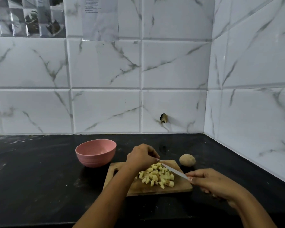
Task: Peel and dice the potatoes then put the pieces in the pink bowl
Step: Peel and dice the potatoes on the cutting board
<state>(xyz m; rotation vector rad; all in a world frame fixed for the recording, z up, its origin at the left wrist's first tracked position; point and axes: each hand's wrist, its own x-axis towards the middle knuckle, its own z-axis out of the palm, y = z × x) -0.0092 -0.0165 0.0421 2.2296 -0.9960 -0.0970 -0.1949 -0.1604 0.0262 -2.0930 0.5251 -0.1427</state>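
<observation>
Dicing looks finished for one potato: the diced pieces (156,176) lie heaped on the cutting board (143,190). The right hand (211,183) grips the knife (174,172), blade at the heap's 2 o'clock. The left hand (141,156) is curled at 12 o'clock; any pinch cannot be told. Next, judged: carry pieces to the pink bowl (95,153) at 10 o'clock, then peel the whole potato (187,160) at 2 o'clock.

White marbled wall tiles (105,66) meet black counter (31,170).

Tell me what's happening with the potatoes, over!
Right hand grips knife. Left hand curled over diced potato on board. Bowl looks empty; whole potato unpeeled.
</observation>
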